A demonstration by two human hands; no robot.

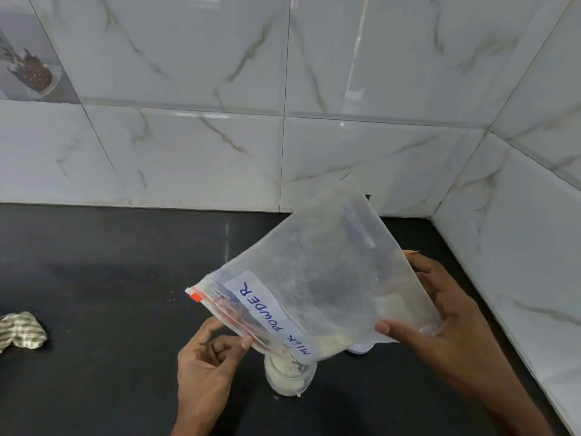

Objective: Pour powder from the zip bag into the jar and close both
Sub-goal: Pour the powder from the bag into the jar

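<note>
**one bag tilted over one jar**

one zip bag (314, 278), labelled "milk powder", slants mouth-down with its open corner at the mouth of one glass jar (289, 377) on the black counter (110, 278). two hands hold it: the left hand (204, 363) pinches the zip edge; the right hand (440, 325) grips the raised end, thumb in front. one white lid (358, 350) lies just behind the jar, and one crumpled cloth (22, 332) at far left.
</note>
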